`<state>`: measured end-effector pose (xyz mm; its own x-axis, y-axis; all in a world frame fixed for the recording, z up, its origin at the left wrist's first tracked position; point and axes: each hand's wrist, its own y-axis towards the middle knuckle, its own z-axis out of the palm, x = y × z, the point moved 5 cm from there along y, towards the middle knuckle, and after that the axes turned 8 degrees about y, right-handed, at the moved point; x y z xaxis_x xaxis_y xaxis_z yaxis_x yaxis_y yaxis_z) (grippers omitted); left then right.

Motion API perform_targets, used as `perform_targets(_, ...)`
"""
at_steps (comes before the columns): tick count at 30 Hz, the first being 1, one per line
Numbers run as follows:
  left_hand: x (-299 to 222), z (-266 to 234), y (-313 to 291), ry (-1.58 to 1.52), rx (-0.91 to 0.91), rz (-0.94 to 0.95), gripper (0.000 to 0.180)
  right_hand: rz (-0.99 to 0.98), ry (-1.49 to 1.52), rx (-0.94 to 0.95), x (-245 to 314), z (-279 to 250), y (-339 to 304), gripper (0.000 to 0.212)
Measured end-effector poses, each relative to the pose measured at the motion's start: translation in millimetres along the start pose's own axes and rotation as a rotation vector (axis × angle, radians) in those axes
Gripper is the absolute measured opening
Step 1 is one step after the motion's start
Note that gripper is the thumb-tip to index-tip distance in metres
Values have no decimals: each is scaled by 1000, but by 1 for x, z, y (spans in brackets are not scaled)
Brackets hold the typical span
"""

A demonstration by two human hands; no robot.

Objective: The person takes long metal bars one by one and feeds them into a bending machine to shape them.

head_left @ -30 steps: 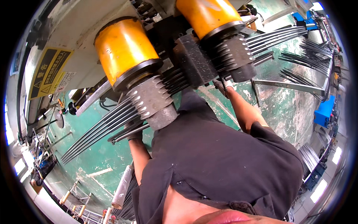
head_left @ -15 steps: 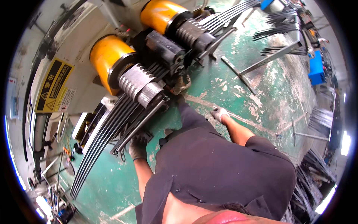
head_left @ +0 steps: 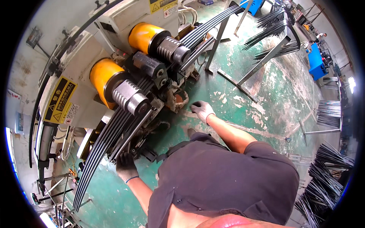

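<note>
My left hand, in a pale work glove with dark fingers, is at the lower end of a metal rail along the machine's front. Its fingers reach up against the rail end and look open; their tips are partly lost among dark parts. My right hand, in a similar glove, hangs above the floor right of the machine, fingers loosely bent and apart, holding nothing. Several long dark rods run side by side under a ridged steel roller on the machine. Above the roller's end sits an orange cylinder.
A second orange cylinder with its ridged roller stands further along. A metal stand carries bundles of thin rods. More rod bundles lie at the right. The floor is worn green paint.
The view has shifted, with more of the machine's far side visible. My left hand is lower along the rail, near its end. My right hand has moved left, nearer the machine, and its fingers look looser.
</note>
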<state>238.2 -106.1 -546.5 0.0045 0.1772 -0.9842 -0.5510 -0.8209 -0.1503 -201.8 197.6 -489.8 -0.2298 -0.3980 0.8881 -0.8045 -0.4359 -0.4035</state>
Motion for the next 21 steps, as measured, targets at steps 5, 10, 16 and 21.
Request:
perform_targets(5,-89,46,-9,-593,-391,-144,35,-212,270,45,56,26,17,33)
perform_targets(10,-156,33,-22,-540,-541,113,41,-287,512,80,112,44,8,31)
perform_targets(16,-264,50,-41,-197,-849,273,52,-308,602,92,139,54,21,42)
perform_targets(21,-352,12,-14,441,-941,520,42,-309,369,-9,156,41,31,47)
